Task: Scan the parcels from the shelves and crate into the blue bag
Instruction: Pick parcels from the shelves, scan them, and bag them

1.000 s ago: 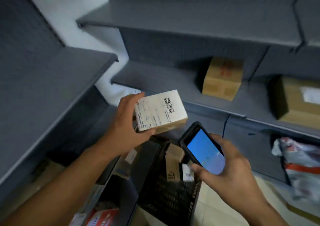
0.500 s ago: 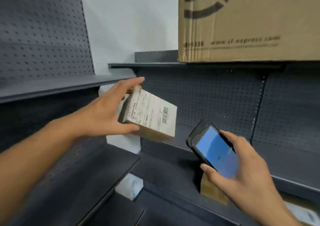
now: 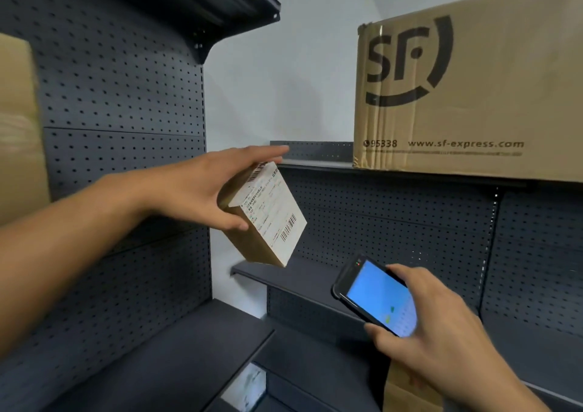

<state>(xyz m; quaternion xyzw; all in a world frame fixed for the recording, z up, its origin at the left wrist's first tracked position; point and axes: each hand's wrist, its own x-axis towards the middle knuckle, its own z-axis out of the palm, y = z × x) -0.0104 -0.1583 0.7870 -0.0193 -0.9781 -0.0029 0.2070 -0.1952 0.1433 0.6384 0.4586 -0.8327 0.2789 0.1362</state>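
The left hand [image 3: 202, 187] grips a small cardboard parcel [image 3: 263, 222] in mid-air in front of the racks, with the fingers stretched over its top edge and the thumb pressed to the near side. Its barcode label [image 3: 279, 213] is tilted toward the scanner [image 3: 375, 298], which the right hand [image 3: 441, 326] holds lower down, apart from the parcel. The parcel looks light and stiff, since one hand spans it easily, and taking it by the plain cardboard sides should grip well and keep the barcode uncovered. Behind it, a large printed carton [image 3: 473, 96] sits on an upper shelf [image 3: 315, 162].
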